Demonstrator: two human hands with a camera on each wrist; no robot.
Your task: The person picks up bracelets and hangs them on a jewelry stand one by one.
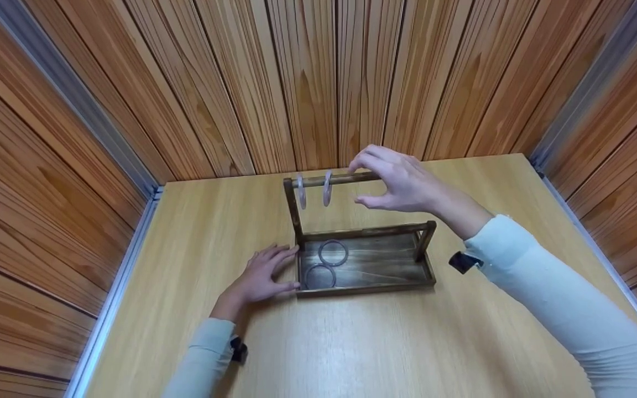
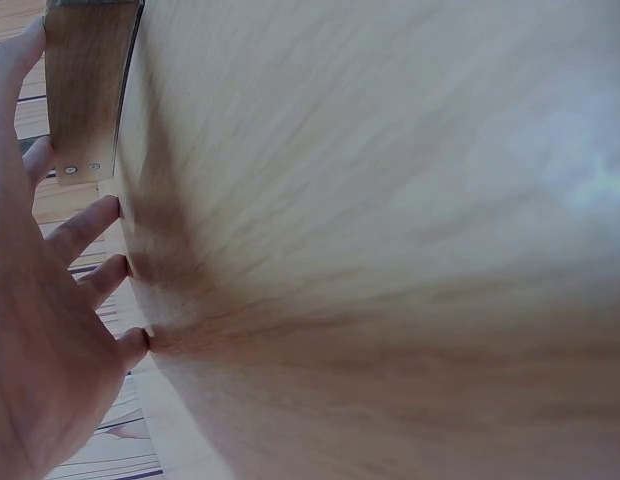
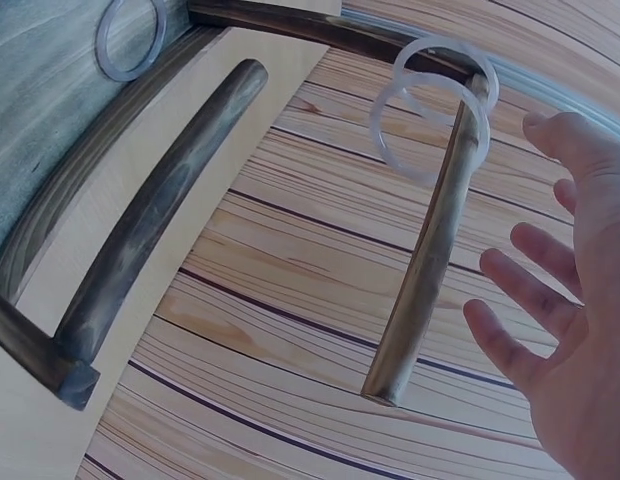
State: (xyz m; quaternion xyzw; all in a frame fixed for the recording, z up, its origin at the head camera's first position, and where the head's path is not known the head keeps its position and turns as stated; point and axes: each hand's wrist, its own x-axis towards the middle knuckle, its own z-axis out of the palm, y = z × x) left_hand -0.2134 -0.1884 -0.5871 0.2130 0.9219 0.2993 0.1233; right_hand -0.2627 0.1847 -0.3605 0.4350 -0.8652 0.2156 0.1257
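Up on the top bar (image 1: 314,181) we've got two rings (image 1: 327,193), plus two more rings (image 1: 347,253) in the tray (image 1: 379,257), so while our right hand (image 1: 398,179), fingers spread, pinches nothing, our left hand's (image 1: 260,277) spread fingers should probably brace that tray's end.

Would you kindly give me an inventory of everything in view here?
Hanging rings: two, pale translucent, on the upper bar
Tray rings: two, pale grey, in the tray's left part
Tray: one, dark brown, on the table
Upper bar: one, brown, from the left post
Lower bar: one, dark brown, from the right post
Posts: two, dark brown, at the tray's ends
Table: one, light wood, beneath
Wall panels: many, orange-brown, behind and beside
Metal strips: several, silver-grey, along corners
Black devices: two, at the cuffs
Sleeves: two, pale, on the arms
Left hand: one, bare, at the tray's left end
Right hand: one, bare, by the upper bar
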